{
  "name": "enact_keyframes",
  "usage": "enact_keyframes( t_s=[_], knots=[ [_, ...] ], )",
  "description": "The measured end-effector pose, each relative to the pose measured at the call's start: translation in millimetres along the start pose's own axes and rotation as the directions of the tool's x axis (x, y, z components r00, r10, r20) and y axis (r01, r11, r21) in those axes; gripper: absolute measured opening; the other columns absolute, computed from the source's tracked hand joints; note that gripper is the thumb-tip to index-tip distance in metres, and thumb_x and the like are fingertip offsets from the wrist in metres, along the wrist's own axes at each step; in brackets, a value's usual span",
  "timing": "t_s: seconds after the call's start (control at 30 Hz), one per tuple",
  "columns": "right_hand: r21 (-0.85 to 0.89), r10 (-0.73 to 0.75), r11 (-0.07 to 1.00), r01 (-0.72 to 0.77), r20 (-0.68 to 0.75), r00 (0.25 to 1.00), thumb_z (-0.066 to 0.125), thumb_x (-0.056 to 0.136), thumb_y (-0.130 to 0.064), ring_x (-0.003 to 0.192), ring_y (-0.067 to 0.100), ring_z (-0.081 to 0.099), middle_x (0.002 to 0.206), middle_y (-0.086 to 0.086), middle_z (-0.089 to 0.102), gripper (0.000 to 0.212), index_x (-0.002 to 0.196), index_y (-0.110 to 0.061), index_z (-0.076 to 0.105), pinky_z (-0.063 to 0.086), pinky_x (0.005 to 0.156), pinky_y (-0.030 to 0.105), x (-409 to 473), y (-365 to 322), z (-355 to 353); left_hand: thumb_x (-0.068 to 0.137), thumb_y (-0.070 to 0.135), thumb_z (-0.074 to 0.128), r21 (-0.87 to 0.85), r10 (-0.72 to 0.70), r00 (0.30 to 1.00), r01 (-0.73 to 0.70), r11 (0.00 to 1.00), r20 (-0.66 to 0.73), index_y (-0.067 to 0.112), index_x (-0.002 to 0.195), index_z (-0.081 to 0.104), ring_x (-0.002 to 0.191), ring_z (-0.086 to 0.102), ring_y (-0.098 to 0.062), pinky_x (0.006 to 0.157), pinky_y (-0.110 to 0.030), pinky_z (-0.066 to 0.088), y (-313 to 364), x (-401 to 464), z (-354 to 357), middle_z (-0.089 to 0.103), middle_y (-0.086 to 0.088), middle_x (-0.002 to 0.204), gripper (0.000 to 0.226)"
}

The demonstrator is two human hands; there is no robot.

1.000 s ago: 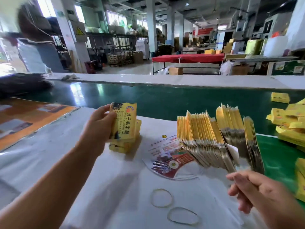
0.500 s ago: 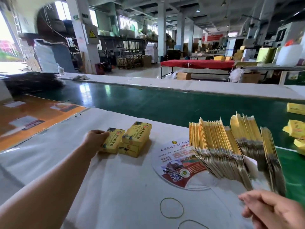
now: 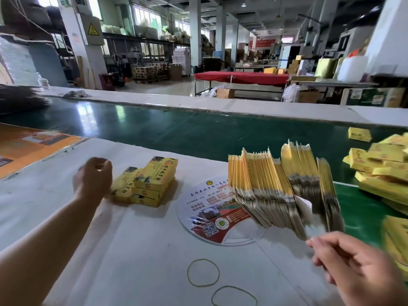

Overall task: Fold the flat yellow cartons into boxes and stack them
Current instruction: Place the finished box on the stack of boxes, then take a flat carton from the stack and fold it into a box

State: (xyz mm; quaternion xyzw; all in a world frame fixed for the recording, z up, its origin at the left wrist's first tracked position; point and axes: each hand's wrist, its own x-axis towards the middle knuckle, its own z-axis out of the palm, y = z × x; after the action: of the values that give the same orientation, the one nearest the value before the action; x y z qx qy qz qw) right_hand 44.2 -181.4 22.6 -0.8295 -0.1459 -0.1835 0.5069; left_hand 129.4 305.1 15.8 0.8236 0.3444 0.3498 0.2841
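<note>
- Folded boxes (image 3: 152, 182) lie stacked on the white table (image 3: 141, 250), long axes running away and slightly right.
- Left hand (image 3: 92, 180) just beside them, fingers curled, holding nothing.
- Right hand (image 3: 355, 263), fingers loosely bent, near the fanned flat cartons (image 3: 280, 186); grip unclear.

Bright daylight, wide-angle view
Windows (image 3: 144, 17) at the back glare onto the green belt (image 3: 176, 131); the edges bow, and the right hand (image 3: 362, 270) and cartons (image 3: 276, 195) are blurred.
</note>
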Motion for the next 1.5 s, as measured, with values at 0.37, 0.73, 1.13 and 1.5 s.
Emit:
enact_keyframes(
  t_s=[0.37,0.73,1.13,1.5],
  knots=[
    [-0.166,-0.023,0.984,-0.059,-0.454,0.891,0.071,0.084,-0.01,0.101,0.018,0.057,0.11,0.004,0.061,0.038,0.12,-0.008,0.061,0.053,0.08,0.036,17.6,39.8,-13.2,0.073,0.085,0.046,-0.361,0.865,0.174,-0.857,0.368,0.47,0.044,0.121,0.056,0.107,0.052,0.007,0.086,-0.008,0.043,85.9,-254.4,-30.4,0.056,0.026,0.114,0.064],
    [-0.417,0.262,0.85,-0.323,-0.197,0.945,0.057,0.098,-0.021,0.092,0.03,0.066,0.111,0.01,0.072,0.036,0.133,-0.013,0.06,0.052,0.076,0.033,31.5,59.9,1.9,0.084,0.079,0.032,-0.17,0.8,0.09,-0.957,0.235,0.594,0.034,0.138,0.053,0.132,0.046,-0.022,0.109,-0.033,0.014,75.9,-284.4,-9.3,0.048,0.009,0.145,0.073],
    [-0.454,-0.128,0.873,-0.179,-0.567,0.814,0.061,0.088,0.006,0.042,0.014,0.033,0.052,0.008,0.05,0.025,0.066,-0.004,0.052,0.015,0.044,0.016,25.3,43.0,-18.5,0.085,0.077,0.033,-0.218,0.796,0.067,-0.945,0.244,0.602,0.032,0.13,0.061,0.129,0.05,-0.019,0.109,-0.027,0.015,78.1,-284.2,-13.5,0.055,0.01,0.139,0.069],
    [0.541,0.186,0.834,0.11,-0.462,0.867,0.055,0.088,-0.023,0.075,0.008,0.065,0.079,-0.01,0.071,0.02,0.088,-0.03,0.074,0.052,0.067,0.021,24.4,36.9,-40.1,0.085,0.035,0.058,-0.662,0.505,0.429,0.457,0.594,0.749,0.015,0.101,0.075,0.094,0.071,-0.029,0.081,-0.033,0.059,118.8,-256.3,-14.0,0.071,-0.02,0.107,0.031]
  ],
)
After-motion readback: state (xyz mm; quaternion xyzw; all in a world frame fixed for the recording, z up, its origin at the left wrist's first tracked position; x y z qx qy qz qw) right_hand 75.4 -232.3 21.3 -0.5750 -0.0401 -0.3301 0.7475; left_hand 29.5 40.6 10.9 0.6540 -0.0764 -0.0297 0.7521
